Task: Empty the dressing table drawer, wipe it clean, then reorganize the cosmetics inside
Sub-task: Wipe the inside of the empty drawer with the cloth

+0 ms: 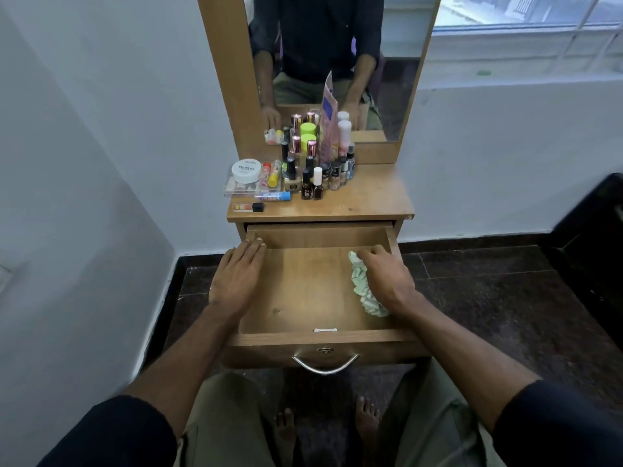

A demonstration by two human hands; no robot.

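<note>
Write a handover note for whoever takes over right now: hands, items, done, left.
Left hand: open, flat on the drawer's left wall, steadying it.
Right hand: fingers curled on a pale green cloth at the drawer's right side.
Drawer: pulled out, with only the cloth and hands inside.
Cosmetics: all on the tabletop, clustered left by the mirror.
Done: emptying.
Left: finish wiping, then put the cosmetics back in order.

Mirror (pixel 387 79) in wood frame against white wall (pixel 101 129). Window (pixel 526 11) upper right with a ledge below. Dark speckled floor (pixel 505 298), black skirting. Dark object at right edge (pixel 600 237), unclear.
</note>
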